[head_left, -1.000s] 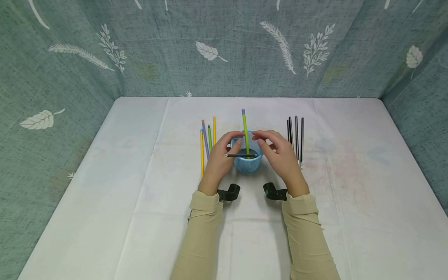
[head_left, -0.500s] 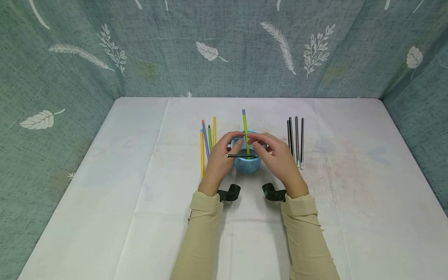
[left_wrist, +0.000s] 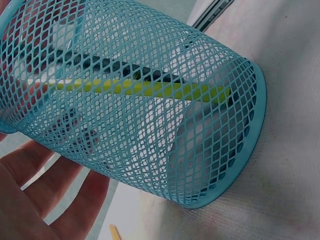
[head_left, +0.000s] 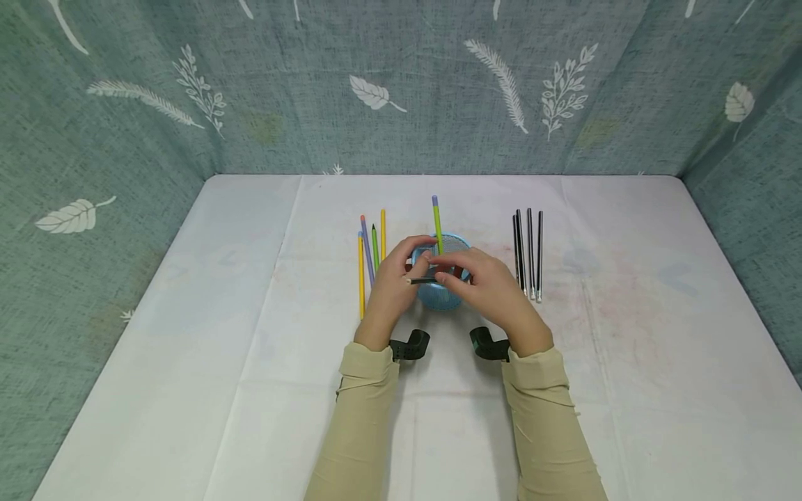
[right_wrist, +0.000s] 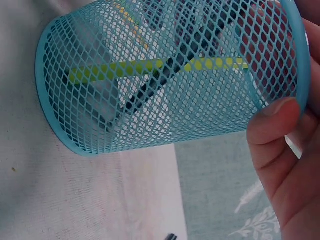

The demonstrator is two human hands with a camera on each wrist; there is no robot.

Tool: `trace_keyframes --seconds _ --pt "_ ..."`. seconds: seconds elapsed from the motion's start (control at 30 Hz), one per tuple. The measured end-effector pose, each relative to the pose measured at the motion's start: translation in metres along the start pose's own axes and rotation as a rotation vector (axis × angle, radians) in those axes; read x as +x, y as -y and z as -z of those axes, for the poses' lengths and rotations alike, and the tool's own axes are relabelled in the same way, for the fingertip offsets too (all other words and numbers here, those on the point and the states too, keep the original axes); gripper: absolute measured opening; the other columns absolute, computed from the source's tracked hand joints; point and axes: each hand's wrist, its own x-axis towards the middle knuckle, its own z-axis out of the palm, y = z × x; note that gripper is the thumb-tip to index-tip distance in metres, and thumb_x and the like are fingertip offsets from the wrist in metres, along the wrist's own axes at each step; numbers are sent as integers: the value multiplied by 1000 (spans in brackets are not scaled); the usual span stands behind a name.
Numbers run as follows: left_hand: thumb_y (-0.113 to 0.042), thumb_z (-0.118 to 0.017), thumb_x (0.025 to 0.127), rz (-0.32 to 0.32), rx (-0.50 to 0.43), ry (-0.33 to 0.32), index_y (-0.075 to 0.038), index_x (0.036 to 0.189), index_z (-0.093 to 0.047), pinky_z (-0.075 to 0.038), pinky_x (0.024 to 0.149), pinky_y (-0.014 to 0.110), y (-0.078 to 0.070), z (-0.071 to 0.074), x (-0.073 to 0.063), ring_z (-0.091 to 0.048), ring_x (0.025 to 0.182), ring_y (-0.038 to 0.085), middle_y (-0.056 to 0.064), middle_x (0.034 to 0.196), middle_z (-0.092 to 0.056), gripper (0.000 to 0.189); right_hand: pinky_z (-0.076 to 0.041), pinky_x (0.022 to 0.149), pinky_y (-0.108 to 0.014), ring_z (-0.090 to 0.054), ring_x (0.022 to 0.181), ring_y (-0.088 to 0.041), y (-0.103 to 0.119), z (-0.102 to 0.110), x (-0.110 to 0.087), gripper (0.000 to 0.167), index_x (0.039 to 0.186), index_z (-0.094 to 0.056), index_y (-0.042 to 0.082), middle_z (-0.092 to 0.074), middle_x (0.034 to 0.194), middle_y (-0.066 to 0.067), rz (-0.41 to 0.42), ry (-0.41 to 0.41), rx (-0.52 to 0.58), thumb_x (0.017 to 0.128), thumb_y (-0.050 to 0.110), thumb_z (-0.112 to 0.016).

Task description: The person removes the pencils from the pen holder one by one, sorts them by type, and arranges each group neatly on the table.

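A light-blue mesh pencil cup [head_left: 441, 298] stands on the white cloth between both hands. My left hand [head_left: 393, 282] holds its left side near the rim, fingers curved round the far side. Inside leans a lime-green pencil [head_left: 438, 221] with a purple end, rising above the rim. A black pencil [head_left: 422, 281] slants in the cup as well, crossing the green one in the right wrist view [right_wrist: 165, 72]. My right hand [head_left: 491, 285] arches over the cup's mouth, thumb tip by the black pencil; I cannot tell whether it grips that pencil.
Left of the cup lie several coloured pencils, among them a yellow one [head_left: 361, 275], a purple one [head_left: 367, 247] and a green one [head_left: 374, 243]. Several black pencils [head_left: 540, 254] lie in a row to the right. A patterned curtain [head_left: 426, 132] hangs behind the table.
My right hand has moved left and toward me, from beside the green pencil to over the cup's front, covering part of the black pencil. The left hand has stayed put.
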Motion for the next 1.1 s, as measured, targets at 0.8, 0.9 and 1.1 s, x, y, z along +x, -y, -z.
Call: trace_keyframes --seconds 0.8,0.9,1.1 --pt "-34 -45 92 50 -16 0 -29 117 -55 -42 83 29 0 -1 1 -45 109 2 -15 121 -50 28 -42 58 -30 -49 66 -12 0 3 -4 22 99 -62 19 -58 85 8 -33 -83 134 87 36 -55" --pt "-38 -45 91 49 -19 -1 -29 117 -55 -42 84 29 0 -1 1 -44 109 1 -16 120 -50 29 -43 59 -30 -50 66 -12 -1 4 -3 22 100 -61 18 -59 84 7 -42 -102 150 88 35 -53" --pt "-37 -46 91 48 -28 -3 -29 115 -56 -42 83 28 -1 0 1 -43 111 0 -16 121 -50 27 -42 66 -31 -52 76 -10 -4 5 -4 29 106 -57 12 -61 91 2 -31 -176 154 91 35 -48"
